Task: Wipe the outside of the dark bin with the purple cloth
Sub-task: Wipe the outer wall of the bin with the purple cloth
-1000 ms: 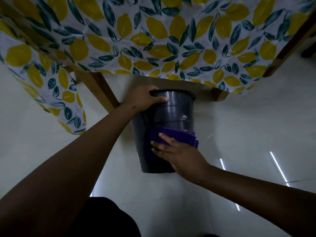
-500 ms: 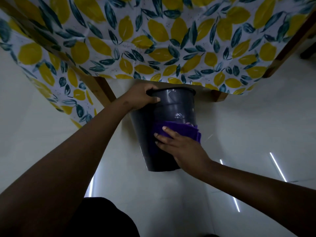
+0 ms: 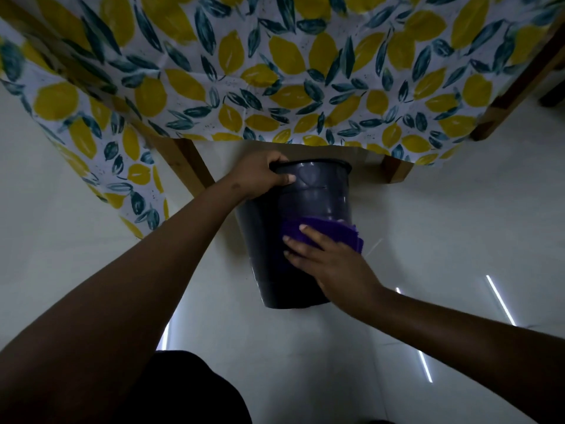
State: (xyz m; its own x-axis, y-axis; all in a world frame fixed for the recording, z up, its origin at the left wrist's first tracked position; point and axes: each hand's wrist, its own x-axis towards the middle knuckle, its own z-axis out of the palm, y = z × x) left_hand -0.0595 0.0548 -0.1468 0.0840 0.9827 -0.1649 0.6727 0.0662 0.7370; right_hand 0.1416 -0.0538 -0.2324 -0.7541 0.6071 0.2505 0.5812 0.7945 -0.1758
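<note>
The dark round plastic bin [image 3: 308, 206] is tipped on the pale glossy floor [image 3: 458, 228], its open mouth pointing away toward the lemon-print tablecloth [image 3: 275, 71] that hangs off the wooden-legged counter [image 3: 186, 160], its base nearest the person. So the long axis runs straight out from the body, near to far, and that is the line the wipe has to follow or cross.

Left hand [image 3: 260, 175] is up at the far end, fingers curled over the rim and thumb on the outside wall, clamped on the bin to steady it. Right hand [image 3: 330, 261] lies flat on the upper side of the wall about halfway along, fingers spread and pressing the folded purple fuzzy cloth [image 3: 330, 232] against the plastic; not a closed grasp, more a flat palm pinning the cloth down. The cloth pokes out ahead of the fingertips, on the rim side.

From the right hand, unwiped wall lies both ways: the glossy band up toward the rim, the darker stretch back toward the base. My read is that the right hand does the travelling, along that axis, while the left holds and perhaps rolls the bin to bring the hidden underside round. Whether the base touches the floor I cannot tell.
</note>
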